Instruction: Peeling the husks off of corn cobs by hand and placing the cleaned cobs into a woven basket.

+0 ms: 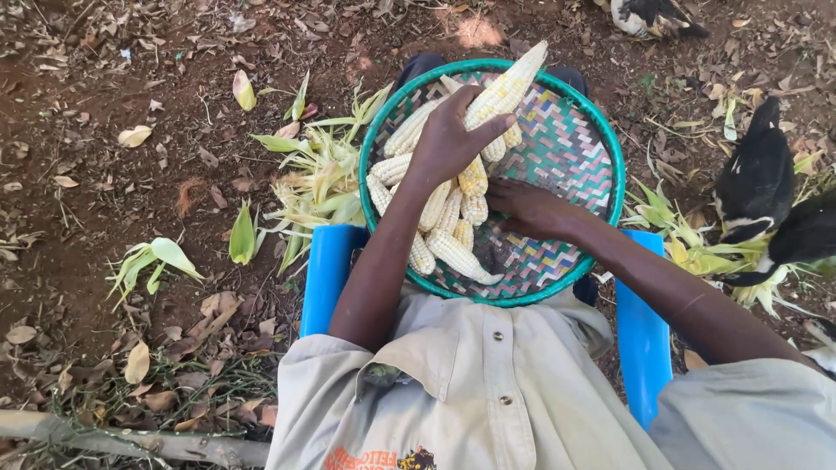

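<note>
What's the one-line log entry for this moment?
left hand: grips corn cob | right hand: rests in woven basket | husks: beside basket, on ground

A round basket (601, 148) rests on the seated person's lap, above a chair (326, 270) whose arms show at either side. Corn cobs (435, 218) lie heaped in the basket's left half. The left hand (448, 139) grips one cob (505, 87) reaching to the far rim; the right hand (531, 209) rests near the basket's middle. Husks (322, 174) lie on the ground left of the basket, chickens (758, 183) to its right.
</note>
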